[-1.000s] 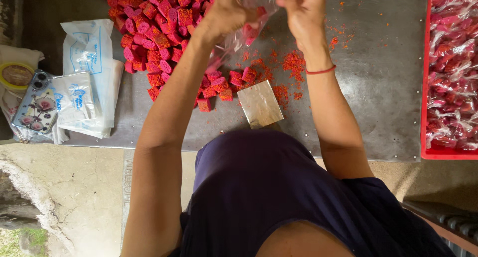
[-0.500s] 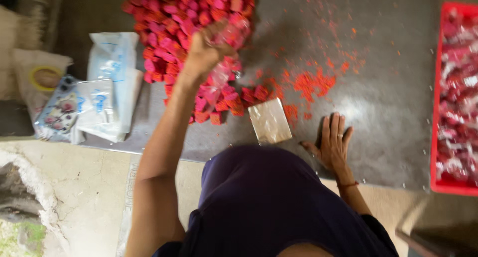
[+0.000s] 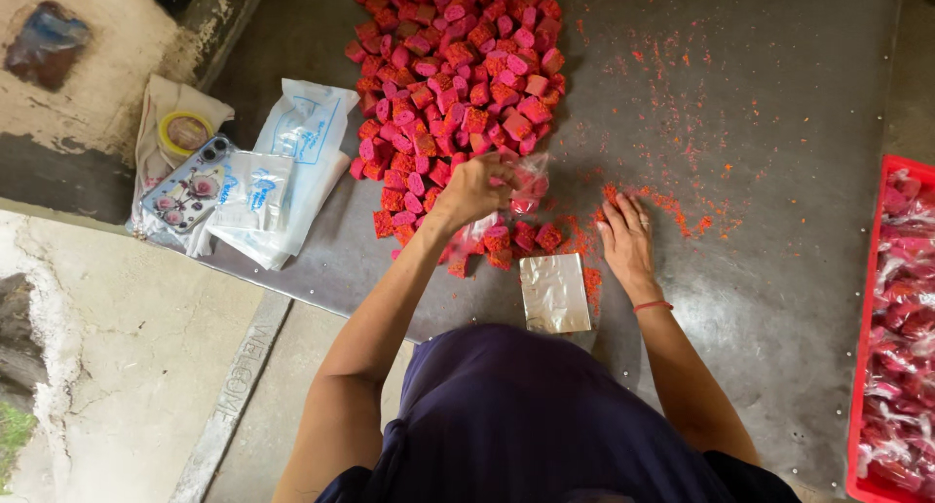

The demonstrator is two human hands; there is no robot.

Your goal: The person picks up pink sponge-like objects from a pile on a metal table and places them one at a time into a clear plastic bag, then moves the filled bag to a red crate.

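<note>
Grey metal table lying under you, red crumbs scattered toward 1 o'clock. Your left hand reaching to 12 o'clock, fingers closing around clear plastic bag at near edge of pile of pink-red cubes. Your right hand resting flat on table, fingers spread wide, holding nothing. Small silvery sheet lying between both arms, just beside right wrist. Stack of empty bags and phone sitting at 9 o'clock. Red crate of filled packets standing at 3 o'clock.
</note>
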